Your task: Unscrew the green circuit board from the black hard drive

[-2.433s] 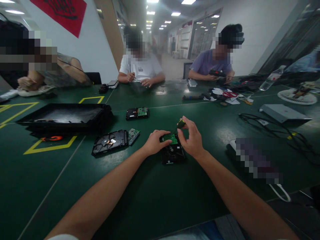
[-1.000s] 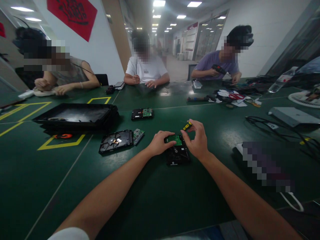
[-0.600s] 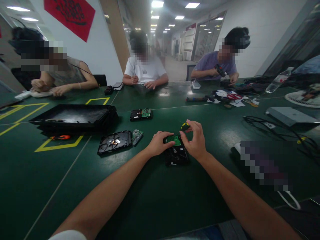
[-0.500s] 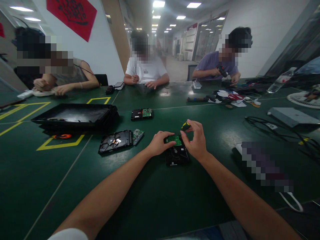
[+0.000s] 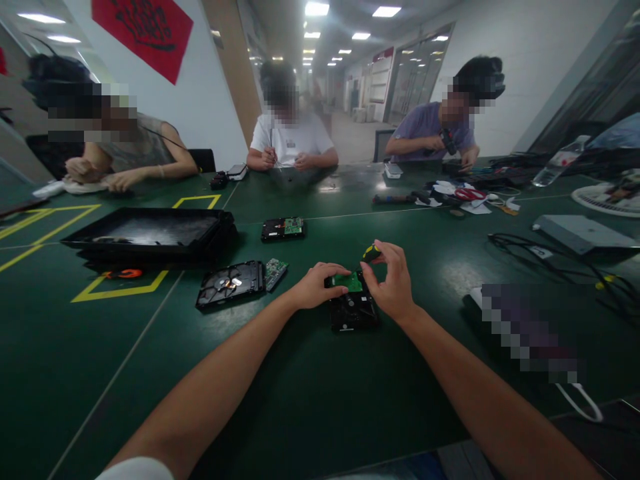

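A black hard drive with a green circuit board at its far end lies on the green table in front of me. My left hand grips the drive's left side, thumb and finger resting over the board. My right hand is closed round a yellow-and-black screwdriver, held over the drive's far right corner; its tip is hidden. To the left lies another opened drive, with a loose circuit board beside it. Farther back is a third hard drive with its board showing.
Black trays are stacked at the left, near an orange-handled tool. A blurred-out flat object, black cables and a grey box lie to the right. Three people sit across the table, beyond a water bottle and scattered items.
My left thumb has shifted slightly left on the drive. My right hand and the screwdriver have hardly moved. Across the table, the middle person's hands have moved a little.
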### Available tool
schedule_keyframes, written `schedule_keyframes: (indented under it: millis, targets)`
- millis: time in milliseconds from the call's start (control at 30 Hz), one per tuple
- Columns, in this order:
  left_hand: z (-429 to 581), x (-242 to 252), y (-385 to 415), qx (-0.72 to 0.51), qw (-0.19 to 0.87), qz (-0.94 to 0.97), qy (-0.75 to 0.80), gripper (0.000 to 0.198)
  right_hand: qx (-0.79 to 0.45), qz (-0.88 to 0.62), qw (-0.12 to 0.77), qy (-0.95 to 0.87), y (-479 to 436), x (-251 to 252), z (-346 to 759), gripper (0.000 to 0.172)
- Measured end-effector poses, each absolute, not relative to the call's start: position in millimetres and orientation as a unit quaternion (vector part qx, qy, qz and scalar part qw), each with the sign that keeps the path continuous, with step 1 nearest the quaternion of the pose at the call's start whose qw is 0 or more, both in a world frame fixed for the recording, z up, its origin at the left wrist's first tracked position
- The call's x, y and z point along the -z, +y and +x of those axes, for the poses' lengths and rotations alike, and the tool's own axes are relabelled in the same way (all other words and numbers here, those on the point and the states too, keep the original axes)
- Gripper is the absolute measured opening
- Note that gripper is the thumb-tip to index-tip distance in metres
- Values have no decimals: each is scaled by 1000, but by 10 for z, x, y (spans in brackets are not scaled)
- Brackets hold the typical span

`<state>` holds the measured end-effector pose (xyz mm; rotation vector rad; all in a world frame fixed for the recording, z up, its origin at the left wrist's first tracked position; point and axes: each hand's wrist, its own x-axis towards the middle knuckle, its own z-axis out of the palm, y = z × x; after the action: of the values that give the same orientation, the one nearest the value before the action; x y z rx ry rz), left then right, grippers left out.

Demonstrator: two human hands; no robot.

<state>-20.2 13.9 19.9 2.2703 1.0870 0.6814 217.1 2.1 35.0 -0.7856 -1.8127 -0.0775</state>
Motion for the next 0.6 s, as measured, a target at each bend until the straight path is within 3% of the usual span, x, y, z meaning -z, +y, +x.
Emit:
schedule_keyframes:
  millis: [600]
  targets:
    - [-306, -151, 222, -250, 293, 843, 375, 56, 39, -331, 547, -768, 23, -348, 2169, 73]
